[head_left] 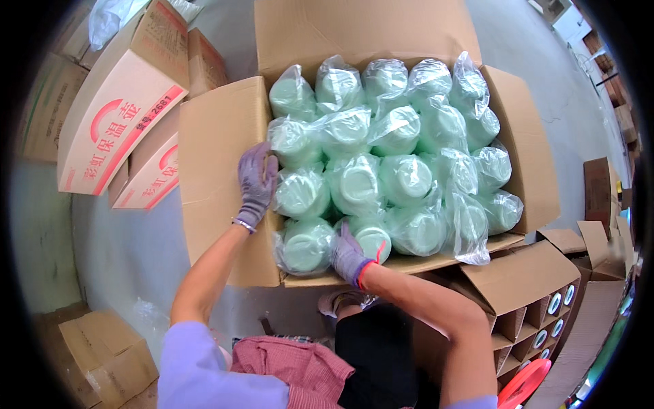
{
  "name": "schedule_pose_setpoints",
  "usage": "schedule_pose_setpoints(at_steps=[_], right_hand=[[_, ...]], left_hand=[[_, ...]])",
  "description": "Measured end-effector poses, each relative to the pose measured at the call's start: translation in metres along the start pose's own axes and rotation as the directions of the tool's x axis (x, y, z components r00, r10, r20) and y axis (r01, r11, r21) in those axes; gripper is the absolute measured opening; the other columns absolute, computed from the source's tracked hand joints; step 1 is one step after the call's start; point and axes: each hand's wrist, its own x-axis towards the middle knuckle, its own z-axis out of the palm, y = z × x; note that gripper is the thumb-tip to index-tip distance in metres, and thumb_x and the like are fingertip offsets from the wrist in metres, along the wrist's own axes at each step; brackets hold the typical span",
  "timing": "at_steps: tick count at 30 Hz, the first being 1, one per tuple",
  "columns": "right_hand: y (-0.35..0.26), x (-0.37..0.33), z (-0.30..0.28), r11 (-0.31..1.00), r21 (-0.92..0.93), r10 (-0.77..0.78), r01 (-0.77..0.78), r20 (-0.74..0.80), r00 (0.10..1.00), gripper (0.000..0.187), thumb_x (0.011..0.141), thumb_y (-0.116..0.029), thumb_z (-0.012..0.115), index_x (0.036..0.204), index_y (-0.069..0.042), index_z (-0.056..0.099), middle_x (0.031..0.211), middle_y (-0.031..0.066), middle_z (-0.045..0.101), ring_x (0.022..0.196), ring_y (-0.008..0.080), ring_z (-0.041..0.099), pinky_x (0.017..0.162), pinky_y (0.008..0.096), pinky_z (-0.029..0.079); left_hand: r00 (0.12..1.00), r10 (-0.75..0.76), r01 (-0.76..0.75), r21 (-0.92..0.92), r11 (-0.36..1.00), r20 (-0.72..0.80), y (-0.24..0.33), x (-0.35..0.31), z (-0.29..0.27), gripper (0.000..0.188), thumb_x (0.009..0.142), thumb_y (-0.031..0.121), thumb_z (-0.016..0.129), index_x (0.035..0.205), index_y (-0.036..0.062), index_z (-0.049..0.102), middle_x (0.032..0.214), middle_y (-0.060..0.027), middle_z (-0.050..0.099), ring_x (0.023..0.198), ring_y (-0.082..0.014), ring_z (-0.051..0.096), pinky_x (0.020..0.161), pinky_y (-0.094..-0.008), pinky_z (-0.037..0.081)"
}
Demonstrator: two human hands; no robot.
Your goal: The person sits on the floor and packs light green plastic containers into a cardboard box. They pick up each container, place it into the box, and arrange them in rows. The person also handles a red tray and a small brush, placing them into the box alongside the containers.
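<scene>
A large open cardboard box (pixel 443 266) holds rows of pale green rounded containers (pixel 355 184), each wrapped in clear plastic. Their light circular ends face up. My left hand (pixel 257 180), in a grey-purple glove, rests at the box's left wall, fingers stretched out along the edge beside the wrapped containers; it holds nothing visible. My right hand (pixel 349 255), gloved alike, reaches into the near row between two wrapped containers. Its visible finger is stretched along the side of one green container (pixel 373 242); the other fingers are partly hidden.
Printed cartons (pixel 122 116) stand at the left. A smaller closed carton (pixel 109 354) sits at the lower left. To the right is an open divided box (pixel 531 300) with white-ringed pieces in its cells, near a red round object (pixel 524 385). The big box's flaps spread outward.
</scene>
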Motion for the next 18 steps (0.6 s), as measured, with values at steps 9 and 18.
schedule_pose_setpoints(at_steps=[9,18], right_hand=[[0.02,0.021,0.014,0.237,0.908,-0.242,-0.346,0.401,0.884,0.068,0.094,-0.06,0.035,0.132,-0.005,0.046,0.131,0.0098,0.052,0.124,0.0266,0.044,0.11,0.0359,0.027],[0.037,0.036,0.0,-0.91,-0.23,-0.409,-0.344,0.359,0.839,0.053,0.096,-0.038,0.039,0.137,-0.006,0.042,0.141,0.0122,0.043,0.134,0.0308,0.033,0.114,0.0394,0.018]], left_hand=[[0.998,0.012,-0.01,0.026,1.0,-0.07,-0.012,0.003,0.001,0.034,0.085,0.022,0.06,0.114,0.0069,0.056,0.114,-0.0123,0.059,0.109,-0.0308,0.052,0.098,-0.0444,0.037],[0.996,-0.009,0.009,-0.005,1.0,-0.084,-0.012,0.005,0.011,0.036,0.084,0.027,0.062,0.114,0.0074,0.057,0.113,-0.0112,0.06,0.109,-0.0293,0.052,0.099,-0.0441,0.035]])
